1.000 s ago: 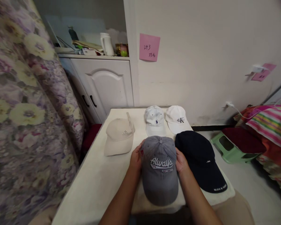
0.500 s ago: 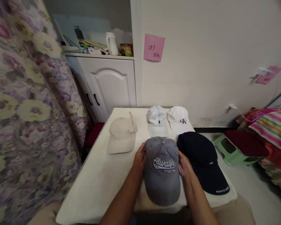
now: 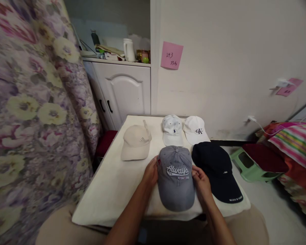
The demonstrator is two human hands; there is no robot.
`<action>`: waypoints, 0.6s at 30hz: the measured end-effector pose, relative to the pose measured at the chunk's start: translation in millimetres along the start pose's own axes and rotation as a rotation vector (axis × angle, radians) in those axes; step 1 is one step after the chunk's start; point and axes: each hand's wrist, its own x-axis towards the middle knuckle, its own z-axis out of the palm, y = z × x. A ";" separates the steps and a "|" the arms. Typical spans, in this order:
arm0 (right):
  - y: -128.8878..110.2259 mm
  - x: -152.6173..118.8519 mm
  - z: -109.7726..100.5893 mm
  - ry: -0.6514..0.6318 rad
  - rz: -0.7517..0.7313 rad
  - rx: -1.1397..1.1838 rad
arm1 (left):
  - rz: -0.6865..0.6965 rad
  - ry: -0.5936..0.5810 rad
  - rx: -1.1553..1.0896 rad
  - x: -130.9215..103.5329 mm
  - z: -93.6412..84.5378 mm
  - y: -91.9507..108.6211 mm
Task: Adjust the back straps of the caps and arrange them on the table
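Cradling a gray cap (image 3: 177,194) from both sides, two bare hands meet at the near part of a cloth-covered worktop (image 3: 109,190) in the head view. The left hand (image 3: 150,173) has its grip closed around one side of the crown; the right hand (image 3: 203,183) grasps the opposite side with its fingertips, its grip lightly bent. The gray cap sits between them, brim toward the person, just beside a navy cap (image 3: 211,160); whether it rests fully on the cloth cannot be told.

It looks light, likely soft in the crown and stiffer along the brim, with fabric that should neither slip easily nor break. The lower sides of the crown appear the best place to take hold, since pressing on the top could dent it.

Five caps are in view, one of each: the gray one, the navy one, a beige cap (image 3: 134,146) with its strap raised, a pale blue cap (image 3: 172,136) and a white cap (image 3: 193,127) with dark letters. The last two stand side by side toward the wall (image 3: 219,68).
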 end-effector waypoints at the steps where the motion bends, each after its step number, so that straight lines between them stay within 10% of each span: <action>1: -0.9 -1.3 1.6 0.018 -0.004 0.001 | 0.019 0.013 0.006 -2.8 -1.0 -0.4; 18: -20.3 -18.9 4.8 0.207 -0.139 -0.264 | 0.084 0.198 0.107 -5.5 0.6 -22.6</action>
